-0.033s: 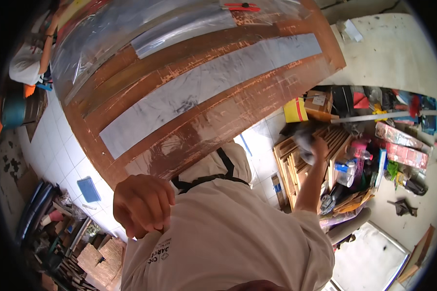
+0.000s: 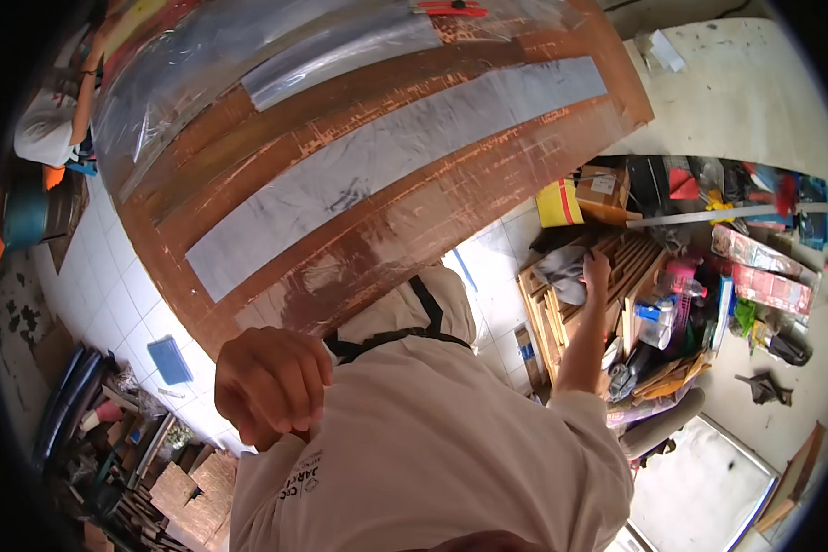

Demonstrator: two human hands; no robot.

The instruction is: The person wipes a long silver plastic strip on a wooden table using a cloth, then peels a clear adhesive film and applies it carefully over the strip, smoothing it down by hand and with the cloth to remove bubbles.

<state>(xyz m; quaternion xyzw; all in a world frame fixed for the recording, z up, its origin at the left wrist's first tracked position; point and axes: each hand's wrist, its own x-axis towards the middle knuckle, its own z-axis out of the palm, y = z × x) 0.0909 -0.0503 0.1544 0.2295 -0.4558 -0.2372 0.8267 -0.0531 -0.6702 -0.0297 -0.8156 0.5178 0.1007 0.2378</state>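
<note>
My right hand is stretched out to the right, its fingers closed on a crumpled grey cloth. The cloth hangs over a stack of wooden slats. Close to my chest, my left hand is curled with the knuckles up; its palm is hidden, so what it may hold cannot be seen. Ahead of me stands a worn brown table, with a long grey strip lying across it. Farther back on the table are clear plastic sheeting and a red-handled tool.
A cardboard box, a yellow package, bottles and other clutter crowd the right side. At lower left lie wood pieces and dark rolls. Another person's arm shows at far left. A blue square lies on the tiles.
The cloth in my right hand has swung slightly left and spread out; it was blurred before. My left hand stays almost still.
</note>
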